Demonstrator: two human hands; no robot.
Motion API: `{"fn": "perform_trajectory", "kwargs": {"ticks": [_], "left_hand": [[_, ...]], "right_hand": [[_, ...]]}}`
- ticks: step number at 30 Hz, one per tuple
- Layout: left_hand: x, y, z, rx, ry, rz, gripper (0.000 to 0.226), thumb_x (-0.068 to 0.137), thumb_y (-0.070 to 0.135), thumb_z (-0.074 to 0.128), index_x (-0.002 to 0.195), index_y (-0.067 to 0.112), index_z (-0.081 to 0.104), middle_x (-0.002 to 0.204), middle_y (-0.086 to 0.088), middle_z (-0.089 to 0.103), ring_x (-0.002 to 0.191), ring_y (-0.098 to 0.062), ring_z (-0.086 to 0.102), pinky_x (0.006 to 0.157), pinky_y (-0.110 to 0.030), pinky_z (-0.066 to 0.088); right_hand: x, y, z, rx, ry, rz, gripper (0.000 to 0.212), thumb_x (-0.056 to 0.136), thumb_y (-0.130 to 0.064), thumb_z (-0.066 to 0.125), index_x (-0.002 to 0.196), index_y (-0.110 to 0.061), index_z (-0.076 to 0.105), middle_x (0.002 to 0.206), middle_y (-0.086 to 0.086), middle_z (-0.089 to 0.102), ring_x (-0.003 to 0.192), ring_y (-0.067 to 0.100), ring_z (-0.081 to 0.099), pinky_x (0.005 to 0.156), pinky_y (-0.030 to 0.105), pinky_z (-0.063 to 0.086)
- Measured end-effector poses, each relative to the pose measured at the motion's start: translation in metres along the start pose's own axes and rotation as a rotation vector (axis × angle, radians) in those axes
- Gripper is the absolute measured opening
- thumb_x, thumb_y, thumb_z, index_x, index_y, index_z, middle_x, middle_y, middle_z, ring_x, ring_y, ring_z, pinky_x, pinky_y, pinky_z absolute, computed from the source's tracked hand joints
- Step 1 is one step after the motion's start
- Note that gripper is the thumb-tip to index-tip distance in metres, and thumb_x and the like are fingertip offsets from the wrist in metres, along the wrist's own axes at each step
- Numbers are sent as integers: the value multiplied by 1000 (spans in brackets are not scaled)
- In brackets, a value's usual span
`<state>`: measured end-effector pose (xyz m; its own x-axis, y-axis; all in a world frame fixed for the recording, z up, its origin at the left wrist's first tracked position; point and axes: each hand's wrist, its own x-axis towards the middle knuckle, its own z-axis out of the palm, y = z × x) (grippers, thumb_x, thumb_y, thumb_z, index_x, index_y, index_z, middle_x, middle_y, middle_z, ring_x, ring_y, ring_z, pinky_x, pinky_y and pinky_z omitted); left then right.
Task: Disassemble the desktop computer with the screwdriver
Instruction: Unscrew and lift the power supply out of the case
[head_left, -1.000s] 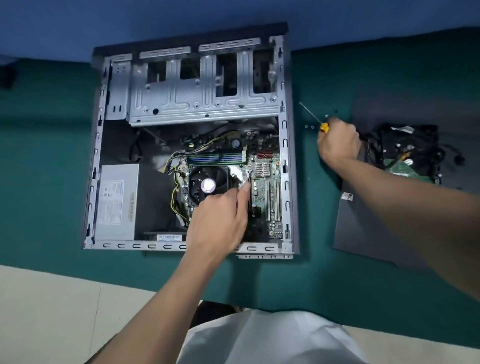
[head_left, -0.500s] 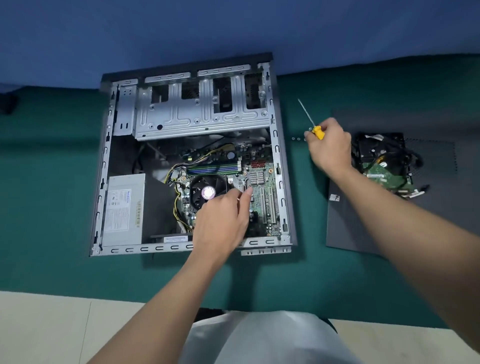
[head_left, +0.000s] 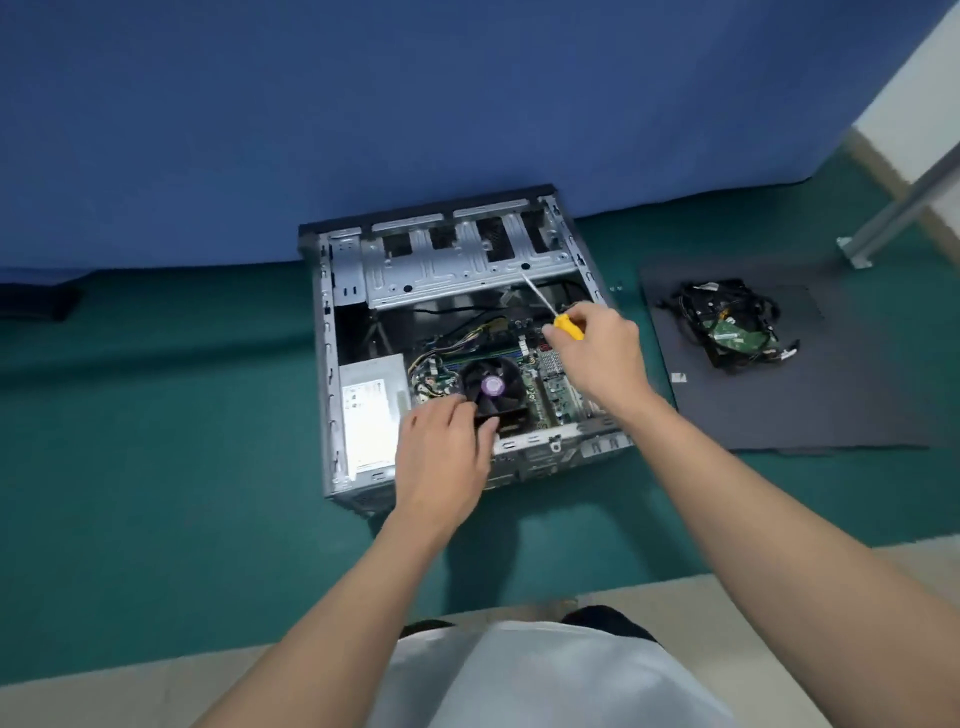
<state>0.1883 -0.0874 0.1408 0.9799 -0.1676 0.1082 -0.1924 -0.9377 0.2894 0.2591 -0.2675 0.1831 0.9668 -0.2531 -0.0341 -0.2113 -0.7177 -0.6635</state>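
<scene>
Desktop computer (head_left: 467, 270) lying open on the green counter (head_left: 156, 415), left hand (head_left: 441, 457) gripping the near edge of the cooler fan (head_left: 491, 387), right hand (head_left: 597, 353) clamped on the screwdriver (head_left: 567, 328) above the motherboard (head_left: 556, 384); its tip, pointing away, should seat squarely in a fan screw before turning.
</scene>
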Motion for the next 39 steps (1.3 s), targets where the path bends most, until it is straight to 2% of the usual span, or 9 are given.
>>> {"fn": "perform_trajectory", "kwargs": {"ticks": [6, 8, 11, 15, 18, 23, 29, 33, 39], "left_hand": [[-45, -63, -28, -84, 139, -90, 28, 92, 21, 60, 114, 3, 62, 135, -12, 53, 126, -29, 46, 104, -42, 34], [-56, -78, -33, -156, 112, -197, 39, 94, 26, 58, 127, 4, 54, 145, -9, 43, 133, -26, 37, 108, -41, 29], [-64, -95, -37, -408, 50, -481, 63, 93, 42, 57, 142, 6, 38, 151, -7, 36, 139, -23, 28, 112, -39, 24], [-71, -104, -34, -786, -68, -808, 75, 85, 61, 58, 139, 12, 42, 134, -3, 51, 121, -21, 46, 98, -37, 37], [-78, -107, -29, -983, -133, -880, 78, 81, 69, 55, 133, 13, 45, 121, 1, 55, 104, -17, 56, 90, -32, 43], [-89, -107, -17, -1268, -220, -995, 98, 63, 81, 49, 131, 11, 43, 119, -1, 58, 95, -17, 66, 79, -29, 50], [-110, -115, 23, -1304, -248, -1025, 59, 81, 25, 75, 125, 5, 42, 108, -12, 63, 99, -23, 65, 87, -27, 50], [-105, -121, 37, -1500, -308, -1067, 11, 92, 14, 62, 96, 4, 59, 100, -15, 65, 96, -29, 64, 86, -29, 50], [-91, -124, 52, -1603, -272, -1158, 11, 97, 0, 49, 102, -4, 57, 104, -21, 66, 96, -30, 67, 91, -33, 53]], "right_hand": [[-78, -45, 28, 151, -76, 83, 34, 94, -40, 54, 75, -12, 58, 68, 10, 62, 67, 29, 58, 65, 40, 46], [-102, -54, 40, 249, -121, 115, 37, 96, -38, 52, 85, -4, 60, 77, 19, 64, 72, 37, 62, 70, 47, 51], [-136, -62, 62, 388, -179, 198, 34, 98, -36, 47, 82, -8, 58, 76, 11, 65, 62, 26, 57, 66, 45, 49], [-177, -65, 89, 475, -259, 262, 33, 97, -42, 45, 81, -17, 58, 67, -3, 59, 61, 15, 49, 65, 38, 40], [-204, -62, 105, 546, -302, 256, 20, 96, -40, 49, 96, -20, 54, 69, -6, 62, 60, 10, 50, 64, 36, 40], [-231, -43, 129, 697, -367, 328, 16, 98, -25, 52, 91, -11, 55, 64, -7, 61, 55, 9, 51, 52, 28, 42], [-244, -22, 166, 667, -459, 444, 19, 101, -21, 46, 88, -17, 60, 75, -6, 61, 53, 8, 52, 56, 30, 43], [-245, -15, 186, 662, -530, 539, 24, 102, -22, 41, 87, -18, 60, 75, -2, 59, 50, 8, 47, 50, 24, 40], [-240, -12, 202, 797, -595, 695, 27, 103, -23, 41, 89, -10, 59, 72, 3, 53, 50, 10, 40, 46, 23, 34]]}}
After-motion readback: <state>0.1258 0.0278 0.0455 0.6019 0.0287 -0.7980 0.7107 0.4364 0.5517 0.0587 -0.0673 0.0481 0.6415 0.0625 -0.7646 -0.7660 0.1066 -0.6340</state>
